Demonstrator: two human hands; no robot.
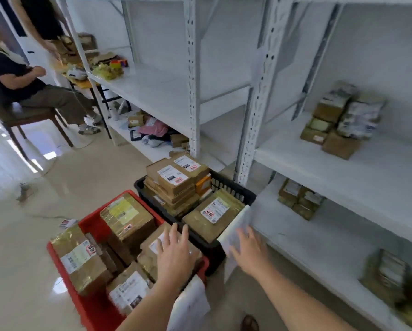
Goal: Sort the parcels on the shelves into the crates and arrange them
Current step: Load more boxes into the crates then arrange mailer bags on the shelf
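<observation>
Brown cardboard parcel [173, 249] sits at the near-right corner of the red crate [64, 259], and the left hand [173, 253] lies flat on top of it, fingers [176, 235] straight and slightly spread, gripping nothing. Right hand [249, 250] hovers just right of the red crate, fingers spread too, over a white paper sheet [233, 232] that hangs off the black crate [233, 185]; contact unclear through blur. That parcel's long axis looks to run from the red crate's near edge toward the black crate, though the hand hides most of it. Left hand is clearly nearer, so any nudge or press falls to it. Red crate is packed tight, little slack; black crate is heaped above its rim. Remaining parcels [341, 120] wait on the shelves [367, 163] well right of the red crate, right hand's side, with open floor [56, 192] to the left.
</observation>
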